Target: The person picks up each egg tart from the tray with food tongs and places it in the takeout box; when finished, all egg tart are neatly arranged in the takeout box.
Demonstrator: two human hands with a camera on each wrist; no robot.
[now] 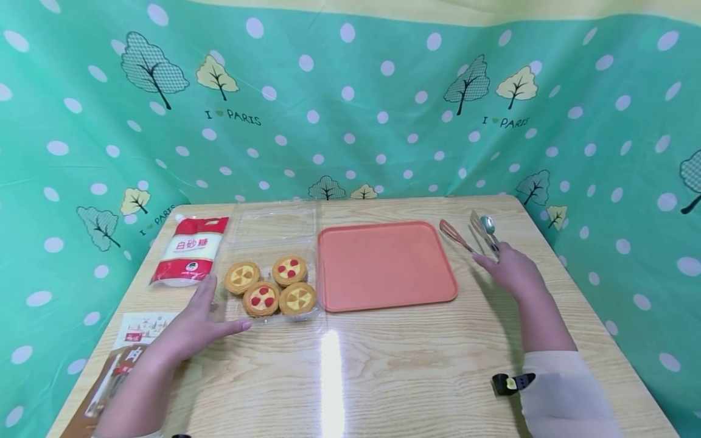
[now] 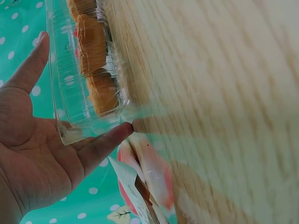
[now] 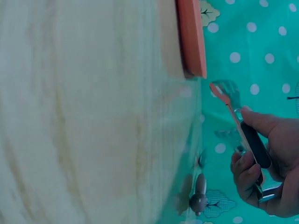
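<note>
My right hand (image 1: 517, 271) grips metal food tongs (image 3: 256, 144) by their black handle. The tongs' two arms spread apart, above the table in the right wrist view. Beside them a metal spoon (image 1: 487, 225) lies on the table. My left hand (image 1: 191, 322), fingers spread and thumb wide, is at the near left corner of a clear plastic box (image 1: 274, 228). One fingertip (image 2: 125, 129) reaches along the box's end, low by the table. Inside the box sit several round tarts (image 1: 261, 298), some topped with red pieces, others with yellow wedges. The box's lid is folded back.
A pink tray (image 1: 386, 264) lies mid-table, right of the box. A red and white sugar bag (image 1: 188, 250) lies at the left, behind my left hand. Under my left forearm is a brown and white packet (image 1: 117, 365). A dotted green cloth (image 1: 350, 109) hangs behind.
</note>
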